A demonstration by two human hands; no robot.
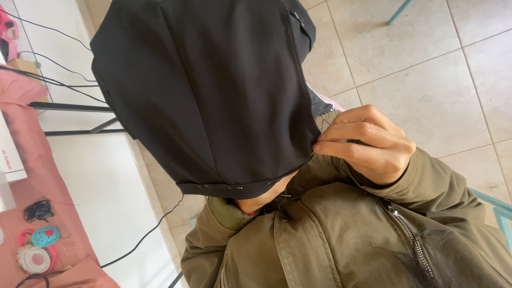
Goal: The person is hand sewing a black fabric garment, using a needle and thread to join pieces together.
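A piece of black fabric [213,90] was held up in front of the person, hanging over the lap and filling the upper middle of the view, well above the tiled floor [426,80]. Its bottom hem was folded up, and a row of small pins [234,186] ran along that fold. Another pin showed near the top right edge of the cloth.

The right hand [368,144] was at the fabric's lower right edge, its fingertips [320,146] pinched together on the seam there, the fingers curled and the knuckles turned towards the camera. The left hand [256,204] was almost wholly hidden beneath the hem; only a bit of it showed under the cloth, touching it, and whether it gripped the fabric could not be told.

Both arms were in the sleeves of an olive-green jacket [330,240] with a metal zip on the chest.

To the left stood a table [48,176] with a pink cloth over it. On it lay a tangle of dark thread [37,210], a small round case of pins [34,260] and a blue, dotted object [45,236] just beside that. Black cables [144,237] ran across the white surface beside the table, and a teal frame [498,210] stood at the right.
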